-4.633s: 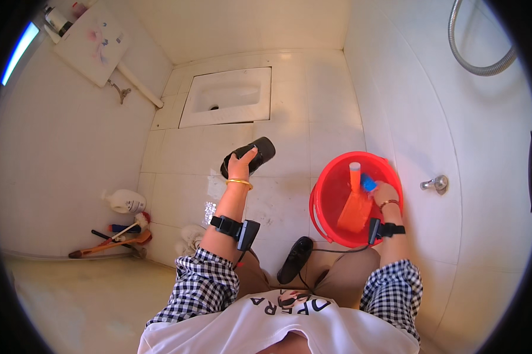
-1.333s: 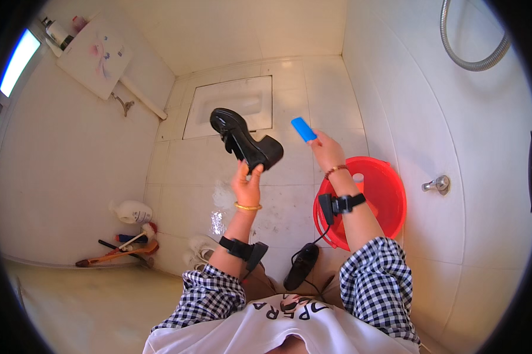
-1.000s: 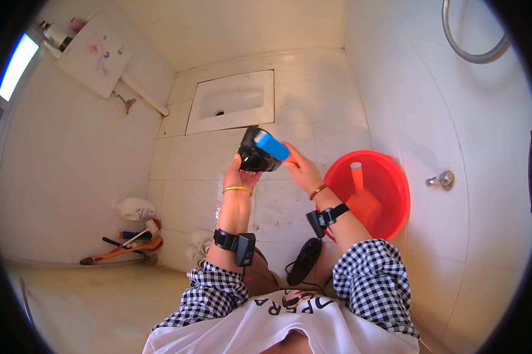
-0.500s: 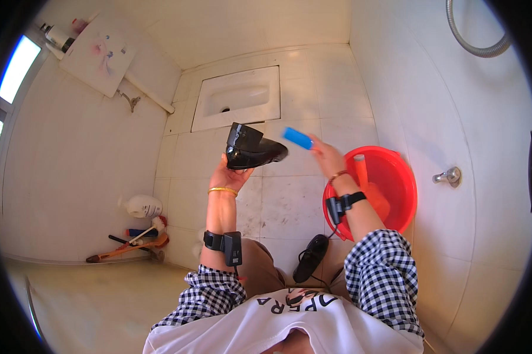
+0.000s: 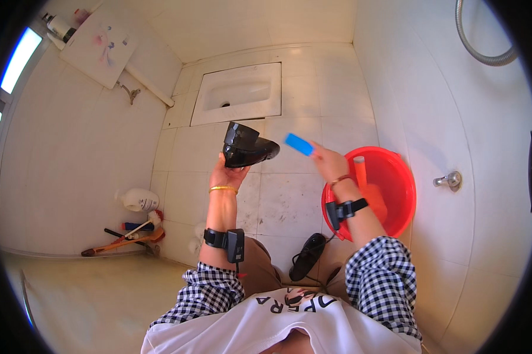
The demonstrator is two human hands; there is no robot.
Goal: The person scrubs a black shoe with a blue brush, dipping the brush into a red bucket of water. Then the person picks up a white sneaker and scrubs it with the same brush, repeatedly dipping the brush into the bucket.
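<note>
My left hand [image 5: 229, 174] supports a shiny black ankle boot [image 5: 248, 147] from underneath, its toe pointing right and its opening up. The boot looks wet. To the right, my right hand [image 5: 331, 163] grips one end of a blue oblong block [image 5: 299, 144]; whether it has bristles cannot be made out. A gap separates the block from the boot's toe. Beside my right wrist stands a red bucket [image 5: 408, 177] with an orange-red handled thing [image 5: 373, 197], perhaps a dipper, inside.
A black shoe [image 5: 307, 257] rests on the tiles near my legs. Ahead lies a white squat toilet [image 5: 266, 108] set in the floor. By the left wall are a white bottle [image 5: 139, 200] and several long-handled brushes [image 5: 127, 241]. A tap [image 5: 453, 181] juts from the right wall.
The boot has shifted slightly left, and its toe is a little farther from the blue block. My right hand has lowered slightly, still gripping the block.
</note>
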